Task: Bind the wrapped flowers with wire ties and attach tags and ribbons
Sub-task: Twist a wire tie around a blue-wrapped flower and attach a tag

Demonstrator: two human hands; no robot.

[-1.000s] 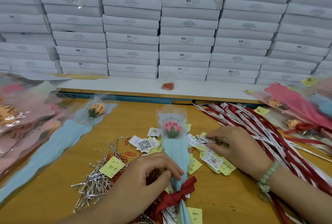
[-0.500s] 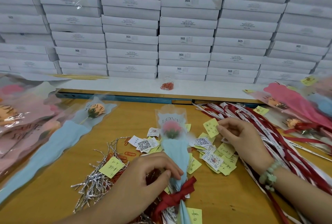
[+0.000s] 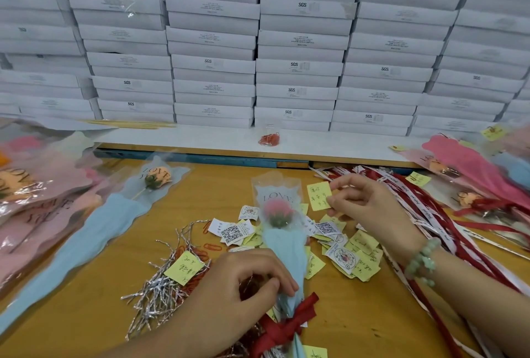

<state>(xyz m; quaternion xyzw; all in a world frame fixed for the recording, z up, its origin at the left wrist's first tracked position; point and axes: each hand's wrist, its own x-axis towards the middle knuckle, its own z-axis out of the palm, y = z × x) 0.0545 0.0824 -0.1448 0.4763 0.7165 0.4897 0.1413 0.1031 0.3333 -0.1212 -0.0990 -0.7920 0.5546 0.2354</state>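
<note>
- We see a wrapped flower [image 3: 282, 245] lying flat in the middle of the counter [image 3: 358, 317]. Its pink bloom points away from us, and its blue paper gets thin toward us.
- The left hand [image 3: 246, 283] is on the thin end. Its grip is closed: the curled fingers and thumb pinch the blue paper. They sit just above a red ribbon [image 3: 292, 320] tied in a bow round the stem.
- The right hand [image 3: 370, 208] is beside the bloom, on its right side. Its grip is closed too (only thumb and fingertips), and it pinches a small yellow tag [image 3: 318, 195] by one edge.
- That tag has writing on it and sits close to the top of the wrap. We cannot tell if the two touch.
- Near the right hand lies a heap of tags [image 3: 344, 254], some yellow and some white with square codes. The heap lies right beside the flower.
- A bunch of silver wire ties [image 3: 160, 289] lies just left of the left hand, with a yellow note [image 3: 186, 267] on top.
- Long red and white ribbons [image 3: 430, 214] lie on the right, running under the wrist that wears a green bead bracelet [image 3: 421, 263].
- Another blue flower wrap [image 3: 114, 220] lies well to the left.
- White boxes [image 3: 298, 65] are stacked high at the back.
</note>
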